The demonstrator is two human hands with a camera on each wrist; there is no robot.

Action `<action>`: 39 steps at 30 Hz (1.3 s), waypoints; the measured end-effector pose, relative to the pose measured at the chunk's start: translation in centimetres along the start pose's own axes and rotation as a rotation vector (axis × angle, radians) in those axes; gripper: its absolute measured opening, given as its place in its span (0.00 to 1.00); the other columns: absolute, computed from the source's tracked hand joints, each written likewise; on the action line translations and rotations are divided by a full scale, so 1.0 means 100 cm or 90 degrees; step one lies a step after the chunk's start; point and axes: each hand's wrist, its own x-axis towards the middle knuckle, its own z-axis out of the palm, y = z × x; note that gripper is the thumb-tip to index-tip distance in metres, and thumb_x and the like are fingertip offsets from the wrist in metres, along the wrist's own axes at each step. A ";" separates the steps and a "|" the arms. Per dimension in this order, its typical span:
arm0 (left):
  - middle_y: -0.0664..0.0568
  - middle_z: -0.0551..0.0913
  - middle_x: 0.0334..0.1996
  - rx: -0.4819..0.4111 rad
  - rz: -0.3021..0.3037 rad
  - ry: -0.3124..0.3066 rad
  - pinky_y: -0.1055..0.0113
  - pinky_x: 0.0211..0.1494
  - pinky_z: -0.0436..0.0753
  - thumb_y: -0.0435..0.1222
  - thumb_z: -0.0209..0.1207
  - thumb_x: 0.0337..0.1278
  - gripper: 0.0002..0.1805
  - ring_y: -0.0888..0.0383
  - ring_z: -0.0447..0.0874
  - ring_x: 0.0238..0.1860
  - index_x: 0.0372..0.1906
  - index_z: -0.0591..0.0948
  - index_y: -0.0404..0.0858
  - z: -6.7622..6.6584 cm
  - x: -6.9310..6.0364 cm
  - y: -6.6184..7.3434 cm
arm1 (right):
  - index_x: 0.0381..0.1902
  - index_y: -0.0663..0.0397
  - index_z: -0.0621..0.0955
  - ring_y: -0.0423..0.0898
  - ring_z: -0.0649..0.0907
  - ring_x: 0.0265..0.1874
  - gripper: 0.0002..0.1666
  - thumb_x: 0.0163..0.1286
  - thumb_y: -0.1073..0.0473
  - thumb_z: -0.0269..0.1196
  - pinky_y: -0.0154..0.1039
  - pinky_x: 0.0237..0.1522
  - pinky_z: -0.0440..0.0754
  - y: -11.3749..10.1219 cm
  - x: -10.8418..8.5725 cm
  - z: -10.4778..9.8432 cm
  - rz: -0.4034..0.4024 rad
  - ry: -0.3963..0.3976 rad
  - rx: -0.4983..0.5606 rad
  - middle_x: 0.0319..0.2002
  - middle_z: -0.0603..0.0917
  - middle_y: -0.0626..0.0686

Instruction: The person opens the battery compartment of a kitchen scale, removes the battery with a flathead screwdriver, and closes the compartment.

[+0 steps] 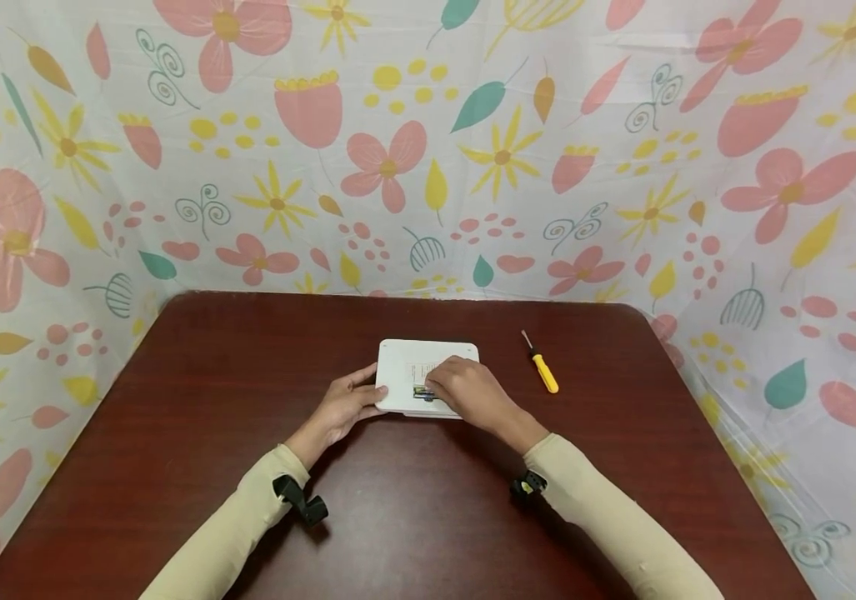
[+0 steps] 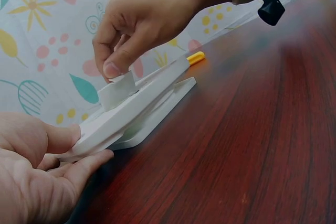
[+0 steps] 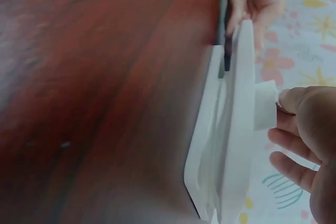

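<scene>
A flat white device [image 1: 397, 358] with rounded corners lies on its face, a printed label and an uncovered battery compartment [image 1: 423, 392] showing on its back. My left hand [image 1: 345, 406] grips its left edge, thumb on top and fingers underneath. In the left wrist view the device is tilted, with a second white panel [image 2: 152, 124] below it. Between thumb and fingers, my right hand [image 1: 473, 392] pinches a small white battery cover [image 2: 116, 92], which stands upright at the compartment. The same cover [image 3: 265, 106] shows edge-on in the right wrist view.
A screwdriver [image 1: 544, 372] with a yellow handle lies on the dark red-brown table [image 1: 262, 358], to the right of the device. A flower-patterned sheet [image 1: 428, 167] hangs behind the table and along both sides. Each wrist wears a black camera strap [image 1: 300, 500].
</scene>
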 end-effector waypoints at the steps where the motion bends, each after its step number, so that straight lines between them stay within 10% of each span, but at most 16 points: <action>1: 0.33 0.84 0.51 0.002 -0.006 0.004 0.60 0.50 0.88 0.23 0.62 0.66 0.39 0.53 0.87 0.44 0.78 0.60 0.30 0.000 0.001 0.000 | 0.40 0.54 0.89 0.46 0.86 0.42 0.07 0.74 0.59 0.66 0.42 0.45 0.87 0.001 0.001 0.000 0.010 -0.007 0.009 0.37 0.89 0.49; 8: 0.38 0.84 0.50 0.011 -0.040 0.024 0.61 0.50 0.88 0.21 0.58 0.69 0.36 0.55 0.87 0.44 0.79 0.61 0.33 0.000 0.003 -0.002 | 0.43 0.53 0.90 0.44 0.87 0.43 0.12 0.77 0.55 0.63 0.42 0.44 0.87 0.015 0.000 -0.009 0.172 -0.045 0.219 0.41 0.90 0.48; 19: 0.36 0.83 0.52 0.006 -0.032 0.012 0.61 0.51 0.88 0.22 0.57 0.69 0.37 0.56 0.87 0.45 0.79 0.60 0.33 0.000 0.001 -0.001 | 0.59 0.74 0.80 0.39 0.84 0.40 0.21 0.78 0.61 0.60 0.51 0.55 0.85 0.070 -0.029 -0.046 0.612 0.060 0.632 0.47 0.86 0.58; 26: 0.37 0.83 0.51 0.007 -0.026 0.006 0.62 0.50 0.88 0.22 0.57 0.69 0.36 0.56 0.87 0.44 0.79 0.60 0.33 -0.001 0.001 -0.001 | 0.66 0.72 0.75 0.37 0.84 0.39 0.29 0.79 0.54 0.60 0.39 0.53 0.86 0.122 -0.061 -0.072 0.723 0.091 0.600 0.36 0.84 0.42; 39: 0.42 0.85 0.46 0.000 -0.030 0.004 0.59 0.51 0.88 0.22 0.57 0.69 0.36 0.56 0.87 0.44 0.79 0.61 0.33 -0.001 0.002 0.000 | 0.63 0.73 0.77 0.38 0.86 0.33 0.27 0.75 0.58 0.62 0.38 0.43 0.87 0.163 -0.086 -0.075 0.858 0.072 0.480 0.33 0.89 0.47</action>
